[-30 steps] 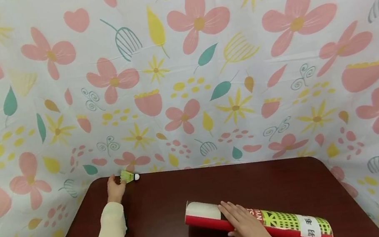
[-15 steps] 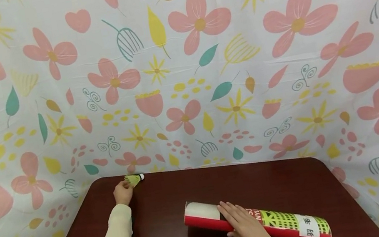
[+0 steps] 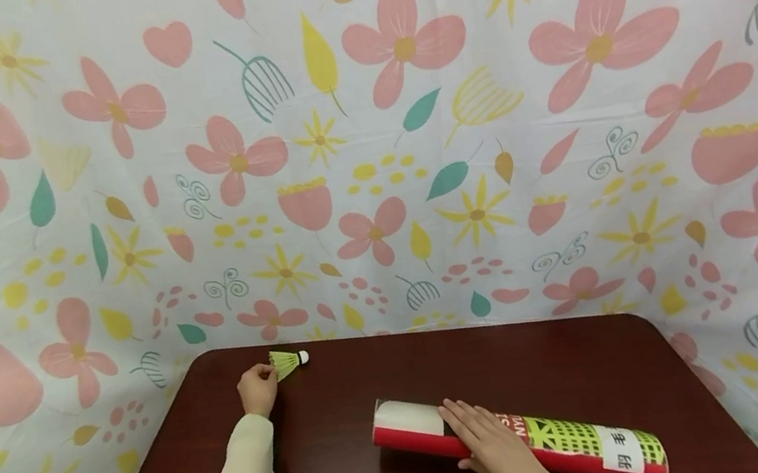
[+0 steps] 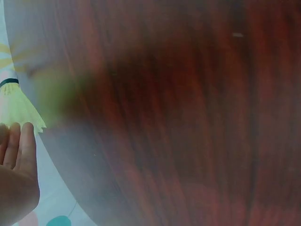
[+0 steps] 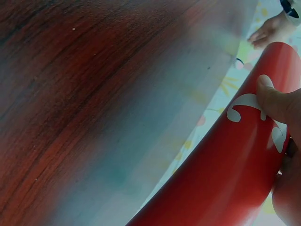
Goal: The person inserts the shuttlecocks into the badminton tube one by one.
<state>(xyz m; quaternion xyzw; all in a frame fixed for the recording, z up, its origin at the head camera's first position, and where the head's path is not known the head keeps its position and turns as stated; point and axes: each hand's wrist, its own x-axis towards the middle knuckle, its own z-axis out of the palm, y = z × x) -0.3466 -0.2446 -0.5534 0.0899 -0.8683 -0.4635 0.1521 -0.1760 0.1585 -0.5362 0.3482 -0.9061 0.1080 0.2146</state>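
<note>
At the far left of the table, in the head view, my left hand (image 3: 258, 390) pinches the feather-skirt edge of a yellow-green shuttlecock (image 3: 285, 362). Its white cork, with a black band, points right. The left wrist view shows the fingers (image 4: 28, 146) at the open end of the skirt. A long shuttlecock tube (image 3: 579, 462), red with a white end and a yellow-green pattern, lies slanted at the front right. My right hand (image 3: 497, 452) holds it around the middle, fingers over the top. In the right wrist view the thumb (image 5: 273, 99) presses its red side.
The dark red-brown table (image 3: 340, 446) has rounded far corners. A white cloth (image 3: 363, 146) printed with flowers and leaves hangs right behind its back edge and along both sides. A white label (image 3: 620, 449) with characters sits near the tube's right end.
My left hand has taken hold of the shuttlecock by its skirt and moved with it slightly right and toward me from the back edge. The right hand and tube stay in place.
</note>
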